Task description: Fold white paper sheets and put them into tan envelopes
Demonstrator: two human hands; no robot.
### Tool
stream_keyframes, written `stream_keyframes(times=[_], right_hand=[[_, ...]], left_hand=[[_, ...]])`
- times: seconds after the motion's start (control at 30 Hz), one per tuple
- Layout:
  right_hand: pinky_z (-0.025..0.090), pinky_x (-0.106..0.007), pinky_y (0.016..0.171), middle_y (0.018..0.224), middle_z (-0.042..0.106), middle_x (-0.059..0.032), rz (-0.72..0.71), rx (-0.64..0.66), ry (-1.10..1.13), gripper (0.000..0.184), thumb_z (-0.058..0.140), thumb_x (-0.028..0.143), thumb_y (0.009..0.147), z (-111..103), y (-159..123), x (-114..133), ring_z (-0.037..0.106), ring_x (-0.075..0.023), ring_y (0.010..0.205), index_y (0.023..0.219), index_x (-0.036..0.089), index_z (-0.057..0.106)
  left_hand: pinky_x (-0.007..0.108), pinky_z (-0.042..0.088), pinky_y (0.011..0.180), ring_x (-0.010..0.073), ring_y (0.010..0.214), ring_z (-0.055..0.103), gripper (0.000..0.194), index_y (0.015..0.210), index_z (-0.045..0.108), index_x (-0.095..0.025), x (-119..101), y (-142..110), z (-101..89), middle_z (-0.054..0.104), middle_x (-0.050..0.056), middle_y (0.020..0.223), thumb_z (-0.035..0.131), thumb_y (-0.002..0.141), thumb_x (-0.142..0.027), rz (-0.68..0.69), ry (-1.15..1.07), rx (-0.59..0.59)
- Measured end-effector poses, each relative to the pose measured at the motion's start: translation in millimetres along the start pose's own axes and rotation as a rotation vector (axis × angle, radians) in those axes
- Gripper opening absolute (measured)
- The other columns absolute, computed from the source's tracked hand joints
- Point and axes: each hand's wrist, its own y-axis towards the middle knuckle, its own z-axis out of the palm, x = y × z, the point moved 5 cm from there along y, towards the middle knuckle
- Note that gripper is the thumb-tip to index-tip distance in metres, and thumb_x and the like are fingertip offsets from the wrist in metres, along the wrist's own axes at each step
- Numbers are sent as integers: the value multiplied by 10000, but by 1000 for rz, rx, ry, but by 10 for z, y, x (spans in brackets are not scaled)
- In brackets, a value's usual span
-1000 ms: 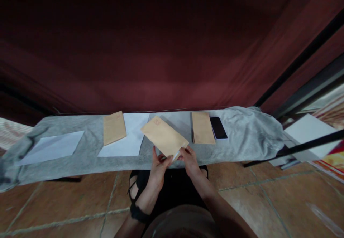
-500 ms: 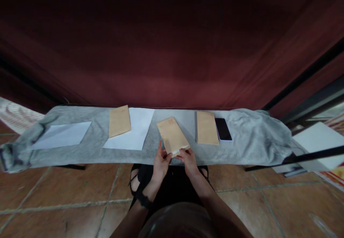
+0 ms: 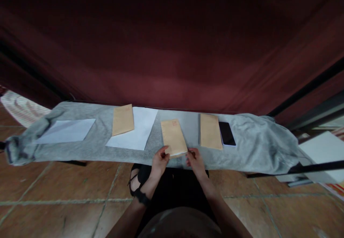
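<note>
A brown paper envelope (image 3: 174, 136) with a small printed mark lies slightly tilted in front of me, its near end over the cloth's front part. A thin white strip of paper shows at that near end. My left hand (image 3: 160, 160) pinches the envelope's near left corner between thumb and fingers. At the near right corner, my right hand (image 3: 196, 161) has its fingers closed on the edge. Left of it, another brown envelope (image 3: 123, 120) rests partly on white sheets of paper (image 3: 137, 134). To the right lies a stack of brown envelopes (image 3: 211, 132), with a black-screened phone (image 3: 227, 133) beside it.
A grey cloth (image 3: 252, 141) covers the long narrow surface. More white paper (image 3: 66, 131) lies at the far left. Behind rises a dark red hanging or panel (image 3: 172, 69). At right, a black metal bar (image 3: 317, 167) crosses in front of a white board (image 3: 322, 152).
The envelope has turned from a steep slant to nearly upright to me. The white paper at its near end shows less. My right hand has shifted to the near right corner.
</note>
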Motion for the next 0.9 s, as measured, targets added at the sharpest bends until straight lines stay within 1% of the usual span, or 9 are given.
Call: stream_keyframes(times=[0.07, 0.17, 0.23, 0.33, 0.47, 0.57, 0.7, 0.8, 0.9], right_hand=[[594, -337, 590, 701, 708, 1, -116, -68, -148, 314, 706, 400, 749, -138, 8, 110, 674, -189, 579, 996, 213, 651], [564, -417, 906, 1035, 735, -70, -526, -94, -627, 307, 576, 332, 889, -134, 0, 375, 701, -229, 964, 1171, 231, 643], [465, -455, 1076, 1285, 664, -94, -749, 70, -894, 331, 508, 277, 943, 41, -3, 434, 604, -240, 1216, 1246, 234, 636], [369, -470, 1171, 1445, 562, -81, -913, 314, -1157, 383, 488, 232, 974, 265, 3, 349, 498, -229, 1350, 1342, 231, 591], [362, -458, 1180, 1466, 541, -90, -972, 300, -1337, 414, 475, 222, 993, 319, 20, 217, 500, -223, 1352, 1400, 200, 544], [382, -449, 1171, 1455, 554, -78, -1019, 269, -1366, 407, 463, 246, 1002, 314, 0, 185, 517, -221, 1338, 1398, 206, 548], [401, -435, 1160, 1434, 576, -62, -1031, 259, -1370, 397, 446, 292, 1019, 312, -12, 192, 522, -213, 1336, 1394, 224, 556], [394, -426, 1166, 1428, 582, -61, -1011, 270, -1357, 393, 428, 303, 1031, 312, -16, 205, 516, -207, 1342, 1392, 212, 553], [380, -430, 1173, 1436, 575, -58, -991, 291, -1341, 394, 420, 317, 1037, 314, -28, 238, 504, -206, 1352, 1397, 214, 542]], left_hand=[[224, 427, 538, 105, 525, 507, 383, 1001, 723, -163, 8, 66, -2, 576, -55, 624, 707, 618, -158, -21, 3, 15], [228, 447, 555, 110, 537, 515, 353, 967, 722, -173, -9, 152, -32, 564, -56, 620, 696, 616, -149, -2, 18, 25], [254, 493, 619, 132, 599, 560, 344, 979, 719, -183, -50, 182, -92, 595, -36, 678, 682, 638, -155, 78, 97, 22], [341, 542, 787, 186, 773, 632, 345, 1043, 709, -184, -156, 174, -191, 650, 26, 847, 606, 715, -152, 287, 414, 4], [454, 460, 1028, 264, 1218, 558, 451, 1310, 599, -199, -338, 189, -33, 586, 128, 1310, 455, 886, -153, 631, 884, -31], [495, 350, 1143, 283, 1467, 305, 477, 1463, 444, -216, -389, 416, 405, 357, 116, 1586, 381, 992, -262, 825, 1102, 153], [502, 241, 1203, 284, 1494, 260, 539, 1504, 379, -135, -351, 1003, 824, 331, 143, 1601, 325, 1028, -382, 791, 1288, 301], [481, 200, 1218, 271, 1490, 276, 581, 1501, 385, -117, -308, 1311, 881, 357, 145, 1587, 315, 1024, -442, 768, 1328, 305], [480, 156, 1227, 250, 1496, 262, 569, 1517, 366, -167, -258, 1370, 842, 353, 103, 1596, 300, 1027, -449, 835, 1311, 333]])
